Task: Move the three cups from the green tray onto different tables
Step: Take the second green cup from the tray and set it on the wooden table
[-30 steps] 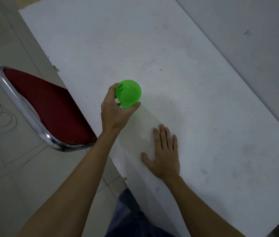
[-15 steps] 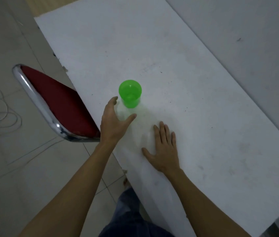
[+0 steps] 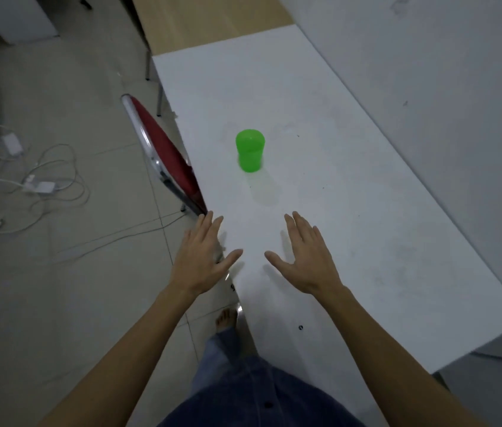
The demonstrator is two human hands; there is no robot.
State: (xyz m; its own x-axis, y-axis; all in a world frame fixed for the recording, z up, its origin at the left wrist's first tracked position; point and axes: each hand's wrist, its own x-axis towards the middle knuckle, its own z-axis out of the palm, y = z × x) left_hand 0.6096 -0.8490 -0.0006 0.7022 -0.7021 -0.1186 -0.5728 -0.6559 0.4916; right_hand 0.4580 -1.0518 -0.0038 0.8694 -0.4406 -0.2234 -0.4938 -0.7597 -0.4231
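Observation:
A translucent green cup (image 3: 250, 150) stands upright and alone on the white table (image 3: 351, 192), near its left edge. My left hand (image 3: 200, 257) hovers over that edge, well short of the cup, fingers spread and holding nothing. My right hand (image 3: 303, 254) is above the tabletop beside it, also spread and empty. No green tray and no other cups are in view.
A red chair with a chrome frame (image 3: 163, 155) is tucked against the table's left side. White cables and adapters (image 3: 32, 180) lie on the tiled floor. A grey wall (image 3: 428, 72) runs along the table's right side. A wooden surface (image 3: 206, 23) adjoins the far end.
My left hand let go of the green cup, leaving it on the table, and pulled back. My right hand lifted off the tabletop. The view backed away from the cup.

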